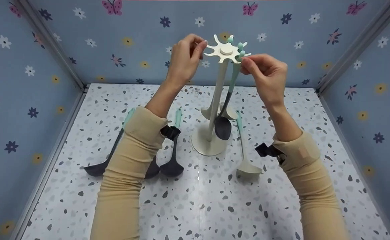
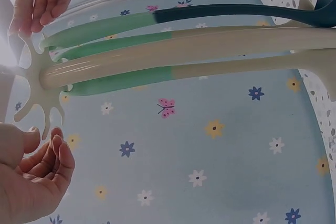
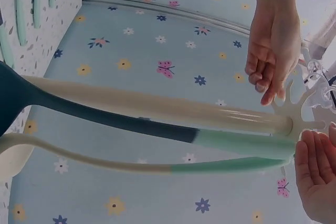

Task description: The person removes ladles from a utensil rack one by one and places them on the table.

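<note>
A cream utensil stand (image 1: 218,86) stands upright with a pronged wheel at its top. My left hand (image 1: 184,60) pinches a prong at the wheel's left side between thumb and fingers. On the opposite side my right hand (image 1: 269,75) pinches at a prong's tip, close beside the green handle end of a hanging dark spoon (image 1: 223,128). Two cream utensils hang behind it; their handles (image 2: 131,81) show in the left wrist view, and one cream head (image 1: 230,113) shows past the pole. Several prongs on the left side carry nothing.
On the speckled table (image 1: 215,206), a dark utensil (image 1: 96,169) and a dark ladle (image 1: 172,168) lie left of the stand, with another dark head (image 1: 152,169) partly under my left sleeve. A cream ladle (image 1: 249,168) lies to the right. Flower-patterned walls (image 1: 161,66) enclose the table.
</note>
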Tool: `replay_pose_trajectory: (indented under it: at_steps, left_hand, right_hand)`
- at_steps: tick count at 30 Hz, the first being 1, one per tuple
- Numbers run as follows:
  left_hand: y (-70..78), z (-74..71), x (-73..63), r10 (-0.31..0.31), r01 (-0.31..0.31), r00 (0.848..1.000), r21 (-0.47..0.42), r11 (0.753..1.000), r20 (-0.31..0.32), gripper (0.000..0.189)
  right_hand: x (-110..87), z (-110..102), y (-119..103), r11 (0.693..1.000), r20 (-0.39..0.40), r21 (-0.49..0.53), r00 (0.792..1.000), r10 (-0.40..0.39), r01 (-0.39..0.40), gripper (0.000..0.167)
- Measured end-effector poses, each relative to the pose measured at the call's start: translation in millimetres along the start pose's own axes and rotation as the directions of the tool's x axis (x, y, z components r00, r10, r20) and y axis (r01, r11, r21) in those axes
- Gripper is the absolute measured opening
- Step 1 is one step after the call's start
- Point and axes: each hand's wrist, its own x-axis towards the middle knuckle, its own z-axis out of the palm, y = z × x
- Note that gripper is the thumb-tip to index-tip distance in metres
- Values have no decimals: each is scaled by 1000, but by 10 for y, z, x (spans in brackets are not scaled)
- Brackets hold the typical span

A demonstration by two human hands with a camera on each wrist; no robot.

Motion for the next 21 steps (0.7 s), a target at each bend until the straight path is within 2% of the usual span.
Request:
replay_pose_trajectory:
  at_steps: [4,10,13,18,21]
  left_hand:
    - [41,-29,-88,29,-27,999,68,997,-31,24]
    - [153,-49,-223,102,-94,993,123,988,-61,29]
    - [200,-41,-277,113,-106,993,151,983,-42,30]
    - [227,-19,-319,125,-119,992,207,971,-15,29]
    - [227,-9,-314,96,-93,995,225,970,0,27]
  right_hand:
    - [92,-80,58,1000,-45,-20,999,-5,4,11]
    - [237,-160,150,990,-40,-135,999,-31,25,8]
    - [289,-149,130,983,-29,-182,1000,2,-8,11]
    - [369,-118,119,967,-18,-204,988,153,-154,13]
    - [401,-90,124,954,9,-236,982,191,-183,15]
